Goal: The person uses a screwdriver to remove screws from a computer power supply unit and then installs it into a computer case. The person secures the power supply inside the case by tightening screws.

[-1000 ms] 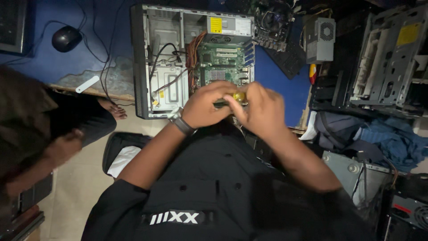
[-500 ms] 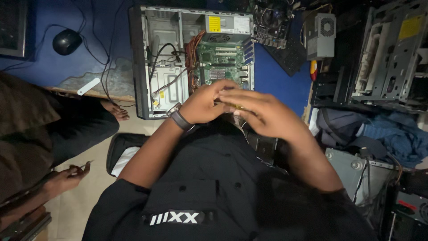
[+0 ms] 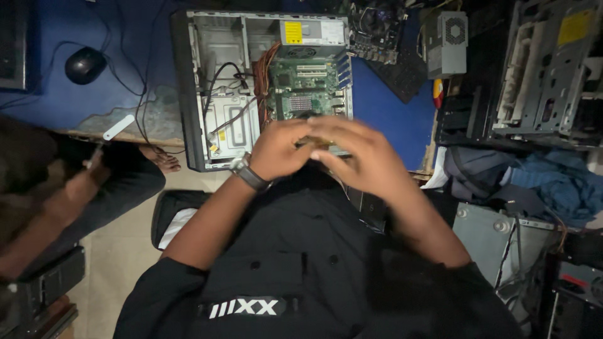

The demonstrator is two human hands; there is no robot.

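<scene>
Two hands meet over the near edge of an open computer case (image 3: 207,94): the left hand (image 3: 284,149) and right hand (image 3: 365,157) together pinch a small yellowish part (image 3: 316,142), mostly hidden. Beyond lies the green motherboard (image 3: 304,94), then a black mouse (image 3: 85,64) on the blue counter (image 3: 389,107).

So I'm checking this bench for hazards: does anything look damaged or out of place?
The blue table top is worn bare along its front edge near the white stick. The open computer case juts past that edge. Both hands, left and right, meet over it.
</scene>
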